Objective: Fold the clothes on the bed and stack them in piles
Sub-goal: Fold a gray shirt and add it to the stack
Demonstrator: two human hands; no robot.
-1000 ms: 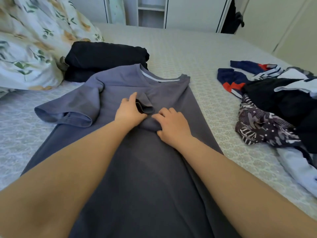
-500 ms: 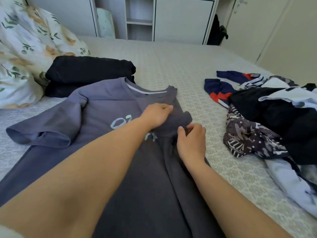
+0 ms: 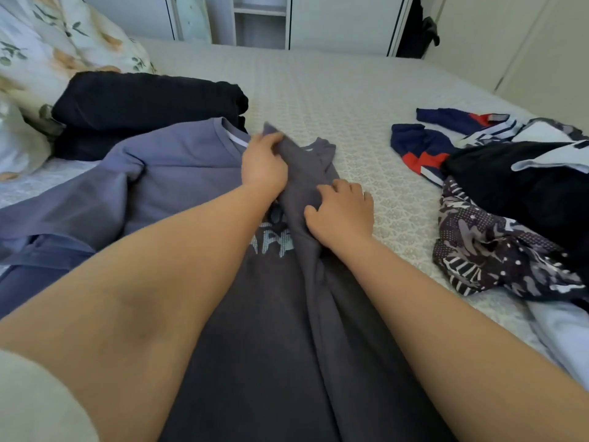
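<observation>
Grey-blue T-shirt (image 3: 178, 173), soft jersey: left hand (image 3: 263, 164) pinches its folded sleeve, right hand (image 3: 342, 212) grips cloth.

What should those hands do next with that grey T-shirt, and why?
Probably lay the flap down and smooth it flat. The left hand grips the right edge of the grey T-shirt, pulled inward and bunched, while the right hand holds the fold; the other sleeve lies unfolded.

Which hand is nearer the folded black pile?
Left. The left hand grips the grey shirt just right of the black pile; the right hand is farther right.
</observation>
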